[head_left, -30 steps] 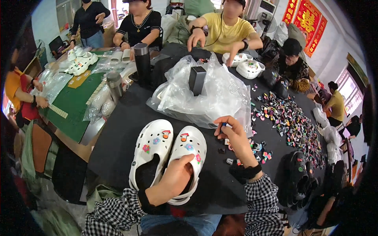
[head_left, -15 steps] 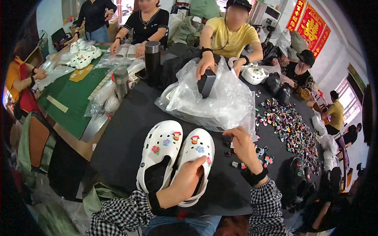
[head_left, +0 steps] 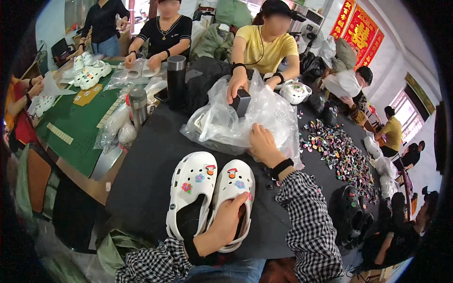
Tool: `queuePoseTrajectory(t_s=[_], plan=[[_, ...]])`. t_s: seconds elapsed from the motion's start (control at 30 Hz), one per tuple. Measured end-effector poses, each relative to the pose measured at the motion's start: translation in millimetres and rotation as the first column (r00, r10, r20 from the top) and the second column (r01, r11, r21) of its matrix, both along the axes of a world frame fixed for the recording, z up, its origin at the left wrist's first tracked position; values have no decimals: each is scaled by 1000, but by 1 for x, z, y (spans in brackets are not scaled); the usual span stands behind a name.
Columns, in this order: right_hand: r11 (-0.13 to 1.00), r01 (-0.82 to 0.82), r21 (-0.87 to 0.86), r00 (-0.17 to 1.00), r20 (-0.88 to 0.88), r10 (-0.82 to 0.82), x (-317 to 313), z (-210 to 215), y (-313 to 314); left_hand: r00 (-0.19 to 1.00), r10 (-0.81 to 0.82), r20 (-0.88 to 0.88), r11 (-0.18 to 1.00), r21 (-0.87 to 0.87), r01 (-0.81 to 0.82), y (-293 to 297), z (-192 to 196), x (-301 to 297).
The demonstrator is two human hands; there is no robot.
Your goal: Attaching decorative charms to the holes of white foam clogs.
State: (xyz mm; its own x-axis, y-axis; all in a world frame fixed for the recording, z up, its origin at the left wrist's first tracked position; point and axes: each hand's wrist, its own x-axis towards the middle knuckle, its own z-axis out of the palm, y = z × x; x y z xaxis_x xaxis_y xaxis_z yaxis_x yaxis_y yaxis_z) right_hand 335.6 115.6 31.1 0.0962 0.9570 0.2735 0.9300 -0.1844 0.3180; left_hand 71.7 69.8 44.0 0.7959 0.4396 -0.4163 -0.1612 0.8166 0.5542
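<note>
A pair of white clogs lies side by side on the black table in front of me: a left clog (head_left: pixel 192 186) and a right clog (head_left: pixel 234 181). Each has flower and mushroom-like charms on its perforated top. My left hand (head_left: pixel 222 226) is closed round the side of the right clog, thumb on its upper, fingers hidden inside. Beyond the shoes, my right hand (head_left: pixel 264 145) is at the near edge of a clear plastic bag (head_left: pixel 219 125), its bent fingers closed on the film. A co-worker's hand (head_left: pixel 237 85) rests on a black box (head_left: pixel 241 103) over that bag.
Loose colourful shoe charms (head_left: pixel 339 155) are heaped at the right, with dark clogs (head_left: pixel 351 214) nearer. A black flask (head_left: pixel 176 82) and a steel flask (head_left: pixel 138 107) stand at the back left. Beside them is a green table (head_left: pixel 78 127) with more white clogs (head_left: pixel 92 74).
My right hand has moved left and forward, from beside the charms to the plastic bag. The left hand stays on the right clog. My view has shifted slightly.
</note>
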Motion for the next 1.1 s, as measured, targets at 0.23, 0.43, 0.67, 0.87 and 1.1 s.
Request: queuePoseTrajectory(t_s=[0.23, 0.43, 0.67, 0.87, 1.1], plan=[[993, -93, 70, 996, -7, 93, 31, -31, 26, 997, 52, 54, 986, 156, -60, 1, -15, 3], [966, -95, 239, 986, 158, 57, 13, -20, 23, 995, 37, 92, 999, 8, -38, 8, -9, 1], [983, -19, 182, 1000, 8, 18, 8, 4, 14, 997, 49, 59, 995, 84, -54, 7, -8, 3], [953, 16, 303, 996, -88, 12, 10, 32, 5, 996, 58, 63, 992, 112, -65, 5, -9, 2], [825, 51, 563, 904, -377, 201, 0, 96, 17, 986, 23, 167, 996, 86, -37, 15, -26, -5]])
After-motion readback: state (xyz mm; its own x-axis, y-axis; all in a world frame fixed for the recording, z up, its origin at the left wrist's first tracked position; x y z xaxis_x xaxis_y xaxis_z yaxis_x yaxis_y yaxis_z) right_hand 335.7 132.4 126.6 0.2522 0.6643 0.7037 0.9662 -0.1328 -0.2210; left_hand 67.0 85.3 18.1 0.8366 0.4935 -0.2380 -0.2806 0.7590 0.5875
